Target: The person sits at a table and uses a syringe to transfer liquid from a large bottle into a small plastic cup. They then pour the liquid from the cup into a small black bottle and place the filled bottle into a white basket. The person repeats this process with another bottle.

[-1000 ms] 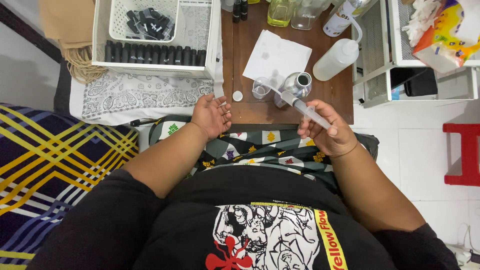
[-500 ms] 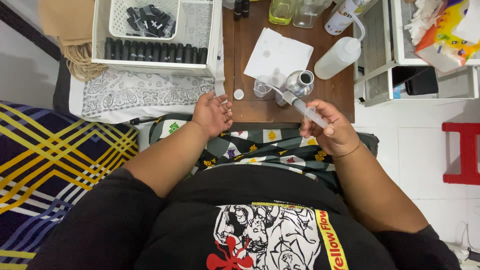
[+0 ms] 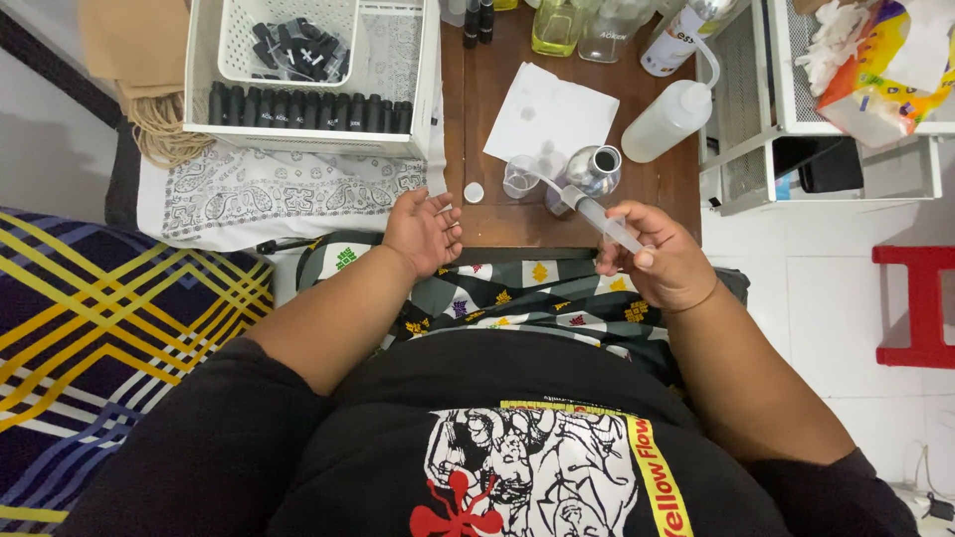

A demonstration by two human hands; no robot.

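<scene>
Right hand (image 3: 665, 261) closes its fingers around a clear syringe (image 3: 605, 221), tip angled toward the small metal funnel-topped bottle (image 3: 593, 167) on the worktop (image 3: 497, 214), likely for drawing or dispensing. Left hand (image 3: 423, 232) rests open, empty, near a small white cap (image 3: 475, 192).

syringe (image 3: 607, 221) in right hand (image 3: 662, 254); cup (image 3: 594, 167) behind; left hand (image 3: 423, 231) leftward
</scene>
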